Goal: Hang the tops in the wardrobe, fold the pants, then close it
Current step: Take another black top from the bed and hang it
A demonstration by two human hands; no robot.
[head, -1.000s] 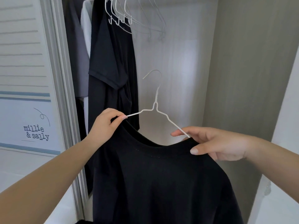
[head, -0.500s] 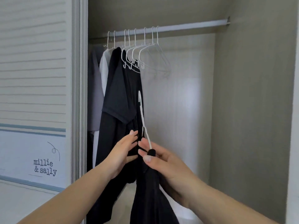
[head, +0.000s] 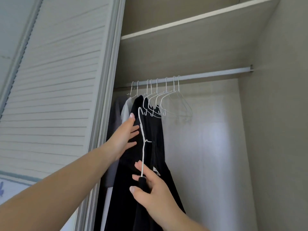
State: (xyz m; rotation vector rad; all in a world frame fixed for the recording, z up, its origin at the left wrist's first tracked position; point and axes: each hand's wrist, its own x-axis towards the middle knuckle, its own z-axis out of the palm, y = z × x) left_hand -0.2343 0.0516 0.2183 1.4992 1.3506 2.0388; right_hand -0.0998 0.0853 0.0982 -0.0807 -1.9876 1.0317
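Thin white wire hanger [head: 142,147], black top [head: 141,205] in right hand [head: 150,190]

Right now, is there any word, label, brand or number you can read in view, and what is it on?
None can be read.
Small white tag on a hanging black top: too small to read.
Purple mark at the frame's left edge, on the panel below the slatted door: cut off, unreadable.

A metal rail [head: 208,75] spans the wardrobe [head: 275,130] under a shelf [head: 191,19]. White wire hangers [head: 173,104] hook over its left part, some bare. Others carry black tops [head: 155,139], a white top [head: 125,109] and a grey one [head: 115,117].
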